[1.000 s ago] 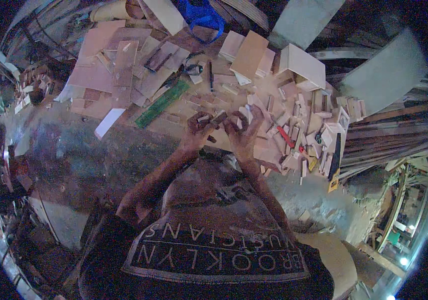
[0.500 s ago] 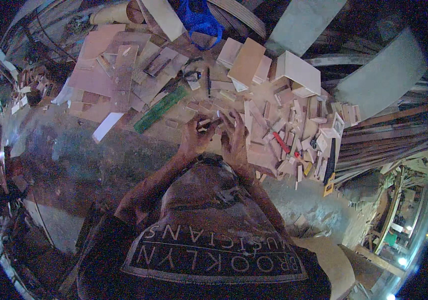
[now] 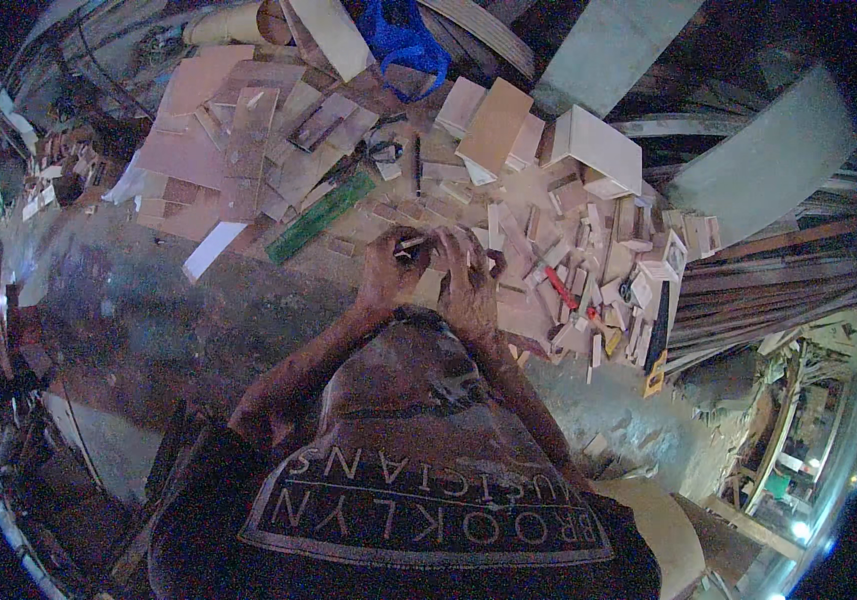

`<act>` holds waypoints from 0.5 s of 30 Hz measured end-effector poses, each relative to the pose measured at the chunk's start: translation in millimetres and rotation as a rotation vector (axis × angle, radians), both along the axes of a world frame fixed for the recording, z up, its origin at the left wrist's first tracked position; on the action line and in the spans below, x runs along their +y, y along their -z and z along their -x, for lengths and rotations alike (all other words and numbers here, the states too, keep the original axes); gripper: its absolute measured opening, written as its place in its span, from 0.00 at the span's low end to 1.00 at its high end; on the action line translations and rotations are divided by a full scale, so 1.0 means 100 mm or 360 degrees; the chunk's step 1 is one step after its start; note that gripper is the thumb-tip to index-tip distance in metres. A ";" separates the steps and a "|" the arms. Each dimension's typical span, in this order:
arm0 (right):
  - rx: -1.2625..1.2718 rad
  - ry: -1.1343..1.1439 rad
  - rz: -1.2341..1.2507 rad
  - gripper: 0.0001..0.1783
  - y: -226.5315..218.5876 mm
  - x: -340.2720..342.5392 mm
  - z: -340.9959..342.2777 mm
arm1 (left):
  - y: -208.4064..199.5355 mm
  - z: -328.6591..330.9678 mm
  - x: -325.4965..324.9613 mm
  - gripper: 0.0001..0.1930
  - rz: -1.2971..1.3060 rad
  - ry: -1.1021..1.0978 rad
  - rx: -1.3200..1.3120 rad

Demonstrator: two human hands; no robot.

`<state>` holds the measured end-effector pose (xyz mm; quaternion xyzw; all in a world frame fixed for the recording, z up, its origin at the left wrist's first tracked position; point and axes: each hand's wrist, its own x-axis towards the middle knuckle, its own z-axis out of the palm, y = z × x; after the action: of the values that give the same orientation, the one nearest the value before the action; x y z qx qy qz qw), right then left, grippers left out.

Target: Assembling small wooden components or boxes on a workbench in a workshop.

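While the left hand (image 3: 385,272) clamps 1 small block (image 3: 408,246) over the bench (image 3: 313,258), the right hand (image 3: 466,275) curls just beside, its grip impossible to tell; nothing looks finished, I'd judge, with plenty of scraps (image 3: 518,238) lying loose.

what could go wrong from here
The small piece in the left hand's fingertips could slip and get lost among the scattered blocks. The white strip juts past the table edge, so a bump might tip it off. The yellow-handled tool also sticks out on the right and could be knocked down.
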<state>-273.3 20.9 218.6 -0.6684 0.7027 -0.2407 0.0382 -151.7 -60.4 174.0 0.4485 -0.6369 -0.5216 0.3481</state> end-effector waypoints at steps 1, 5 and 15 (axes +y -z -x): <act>0.0027 -0.0011 -0.0001 0.41 -0.01 0.00 0.00 | -0.06 0.00 0.00 0.11 0.0119 -0.0012 -0.0057; 0.0108 -0.0054 0.0044 0.37 -0.02 -0.01 0.00 | 0.07 -0.04 -0.03 0.11 0.0304 0.0031 -0.0059; -0.0052 -0.0024 0.0192 0.29 -0.03 -0.07 0.06 | 0.01 -0.01 -0.02 0.10 0.0245 -0.0021 0.0035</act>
<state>-278.9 14.2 221.2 -0.6707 0.6813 -0.2930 0.0111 -151.0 -62.3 172.7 0.4187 -0.6684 -0.4736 0.3920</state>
